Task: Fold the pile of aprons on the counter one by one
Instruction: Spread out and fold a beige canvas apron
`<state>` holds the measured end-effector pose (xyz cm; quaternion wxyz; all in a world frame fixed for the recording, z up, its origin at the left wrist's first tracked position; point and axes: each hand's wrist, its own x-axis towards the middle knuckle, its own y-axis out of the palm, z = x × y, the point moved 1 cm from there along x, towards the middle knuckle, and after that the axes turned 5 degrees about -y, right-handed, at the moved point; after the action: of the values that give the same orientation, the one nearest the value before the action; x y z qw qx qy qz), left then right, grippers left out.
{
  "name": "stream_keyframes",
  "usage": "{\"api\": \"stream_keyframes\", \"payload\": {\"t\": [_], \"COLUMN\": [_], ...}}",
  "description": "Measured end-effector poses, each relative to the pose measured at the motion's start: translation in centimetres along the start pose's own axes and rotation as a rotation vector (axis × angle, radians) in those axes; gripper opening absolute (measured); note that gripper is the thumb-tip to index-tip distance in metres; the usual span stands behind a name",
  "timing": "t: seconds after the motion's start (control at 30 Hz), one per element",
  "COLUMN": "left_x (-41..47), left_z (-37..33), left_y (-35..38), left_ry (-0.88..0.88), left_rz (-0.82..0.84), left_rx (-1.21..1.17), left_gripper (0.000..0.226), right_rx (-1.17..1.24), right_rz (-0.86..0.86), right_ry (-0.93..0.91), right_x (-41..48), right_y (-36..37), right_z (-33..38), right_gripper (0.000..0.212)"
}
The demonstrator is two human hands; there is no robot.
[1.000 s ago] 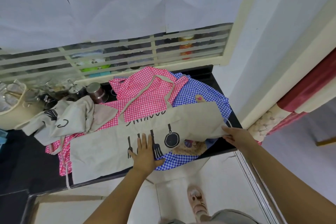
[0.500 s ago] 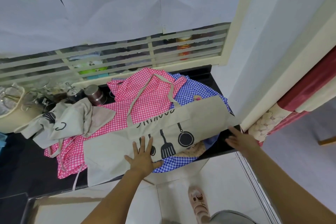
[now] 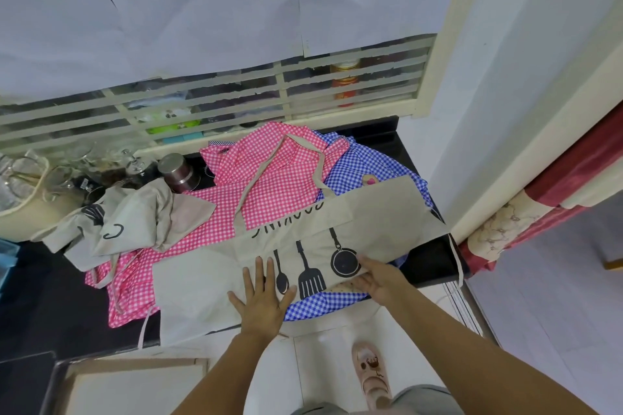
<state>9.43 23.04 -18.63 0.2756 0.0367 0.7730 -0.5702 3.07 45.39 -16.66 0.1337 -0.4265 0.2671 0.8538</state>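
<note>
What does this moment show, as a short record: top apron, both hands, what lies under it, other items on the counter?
top apron: beige apron with utensil print, spread over the pile
left hand: left hand flat on it, fingers straight
right hand: right hand at its near edge by the pan print, fingers straight
underneath: pink gingham apron, blue gingham apron
aside: crumpled beige apron at left, steel canister behind it
surface: black counter

White paper sheets (image 3: 202,10) cover the upper left of the frame above a cream slatted window (image 3: 236,94). A white wall (image 3: 505,77) fills the upper right; a red curtain (image 3: 573,162) hangs at the right edge. Below the black surface (image 3: 424,263) lie pale floor tiles (image 3: 330,367).
</note>
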Motion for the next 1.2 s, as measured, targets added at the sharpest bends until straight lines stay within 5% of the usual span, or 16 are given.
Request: {"api": "stream_keyframes", "payload": {"t": [0.17, 0.37, 0.5, 0.73, 0.87, 0.97, 1.1, 1.2], "left_x": [0.4, 0.9, 1.7, 4.7, 6.5, 7.5, 7.6, 6.0], "left_z": [-0.1, -2.0, -5.3, -10.6, -13.0, -13.6, -12.9, -11.7], "left_y": [0.2, -1.0, -1.5, -1.4, -1.6, -1.9, -3.8, -7.0], "left_ry": [-0.005, 0.007, 0.166, 0.135, 0.062, 0.026, 0.068, 0.093], "left_rz": [0.006, -0.045, -0.129, -0.048, 0.002, 0.069, 0.15, 0.19], "left_rx": [0.043, 0.022, 0.043, 0.088, 0.07, 0.057, -0.138, -0.594], "left_gripper": [0.115, 0.129, 0.102, 0.113, 0.116, 0.111, 0.104, 0.084], "right_rx": [0.18, 0.154, 0.167, 0.104, -0.024, -0.103, -0.296, -0.559], "right_rz": [-0.137, -0.015, 0.116, 0.118, 0.197, 0.267, 0.296, 0.373], "right_ry": [-0.156, -0.229, -0.206, -0.299, -0.432, -0.454, -0.555, -0.66], "right_x": [1.1, 1.6, 1.8, 2.1, 1.7, 0.1, -3.9, -7.7], "right_y": [-4.1, -5.6, -4.4, -3.9, -3.9, -2.9, -0.1, 3.1], "right_z": [4.7, 8.2, 8.8, 12.4, 14.8, 15.1, 14.4, 13.0], "right_gripper": [0.014, 0.038, 0.027, 0.015, 0.056, 0.056, 0.044, 0.025]}}
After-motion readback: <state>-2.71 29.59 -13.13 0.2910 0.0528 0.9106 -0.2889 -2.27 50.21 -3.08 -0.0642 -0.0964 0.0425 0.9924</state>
